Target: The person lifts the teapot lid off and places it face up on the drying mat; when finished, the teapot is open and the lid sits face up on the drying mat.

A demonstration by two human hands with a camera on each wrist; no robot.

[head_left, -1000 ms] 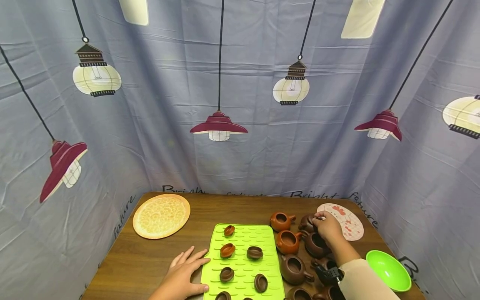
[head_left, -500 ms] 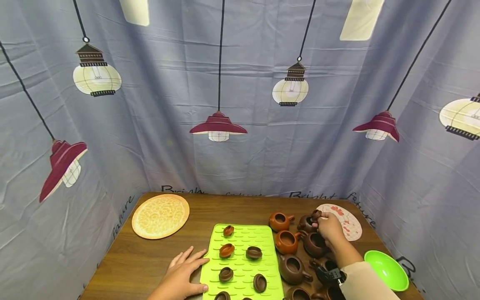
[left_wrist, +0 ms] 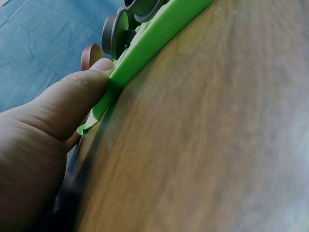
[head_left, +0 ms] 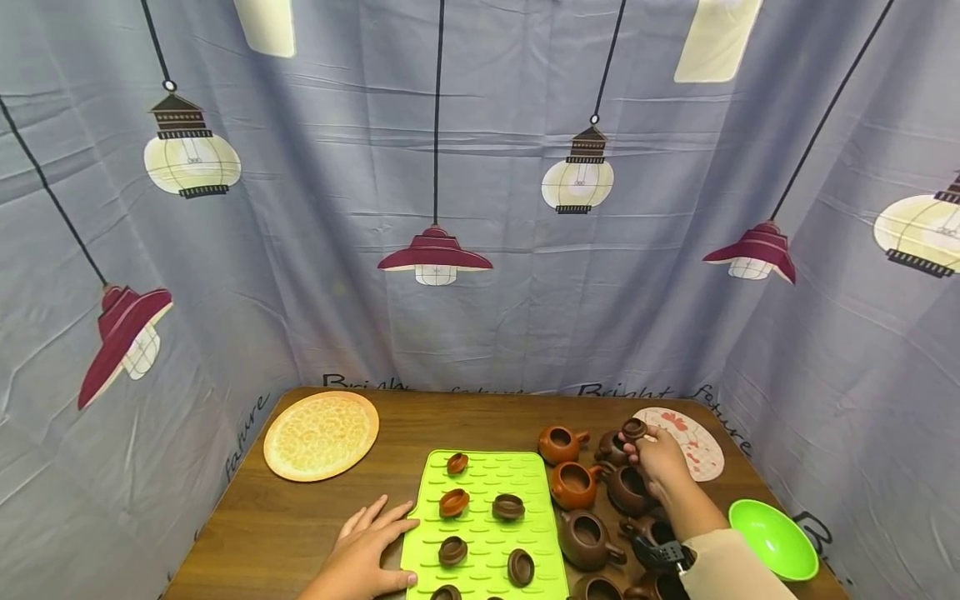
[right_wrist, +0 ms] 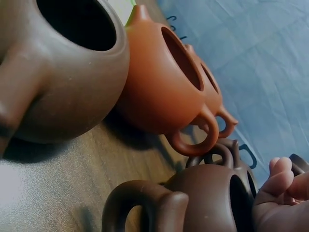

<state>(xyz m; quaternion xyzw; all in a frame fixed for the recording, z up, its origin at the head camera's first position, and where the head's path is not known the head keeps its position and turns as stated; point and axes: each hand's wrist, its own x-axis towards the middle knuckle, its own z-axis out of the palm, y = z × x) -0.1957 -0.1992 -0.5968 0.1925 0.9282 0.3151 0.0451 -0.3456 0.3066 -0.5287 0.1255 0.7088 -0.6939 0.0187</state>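
A small dark brown teapot lid (head_left: pixel 633 429) is pinched in the fingers of my right hand (head_left: pixel 663 463), raised over the far dark teapot (head_left: pixel 611 451). In the right wrist view only part of that lid (right_wrist: pixel 299 163) shows, at the right border. My left hand (head_left: pixel 362 550) lies with fingers spread at the left edge of a lime-green mat (head_left: pixel 525 468). Its thumb (left_wrist: pixel 77 92) touches the mat's raised edge in the left wrist view. Several lids, such as an orange lid (head_left: pixel 453 502) and a brown lid (head_left: pixel 508 506), rest apart on the mat.
Right of the mat, lidless teapots crowd together, among them an orange teapot (head_left: pixel 576 485) and a brown teapot (head_left: pixel 588 539). A green bowl (head_left: pixel 776 542) stands at the right edge. Round placemats lie behind, one yellow placemat (head_left: pixel 321 435) and one pink placemat (head_left: pixel 701 450).
My right hand has lifted the brown lid up from beside the far dark teapot and turned it so its round face shows. My left hand has stayed at the mat.
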